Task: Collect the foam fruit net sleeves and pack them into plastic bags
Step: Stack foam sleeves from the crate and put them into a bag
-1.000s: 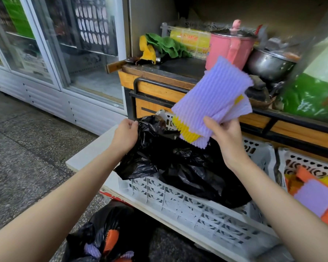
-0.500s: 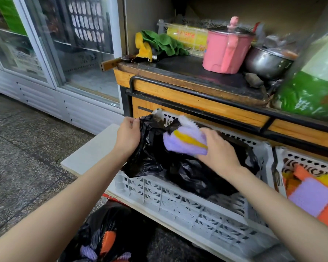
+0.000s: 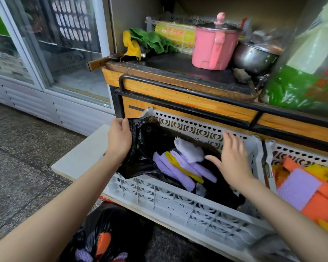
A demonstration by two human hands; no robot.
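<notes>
A black plastic bag lies open inside a grey slotted crate. My left hand grips the bag's upper left rim and holds it open. Purple, yellow and white foam net sleeves lie loose inside the bag. My right hand hovers just right of them, fingers spread, holding nothing. A second grey crate at the right holds more orange, purple and yellow sleeves.
Another black bag with sleeves in it sits on the floor below. Behind the crates stands a wooden counter with a pink pot and a steel pot. A glass-door fridge is at the left.
My right hand carried the bundle of purple and yellow sleeves down into the black bag, let go of it and drew back to the right. My left hand kept hold of the bag's rim.
</notes>
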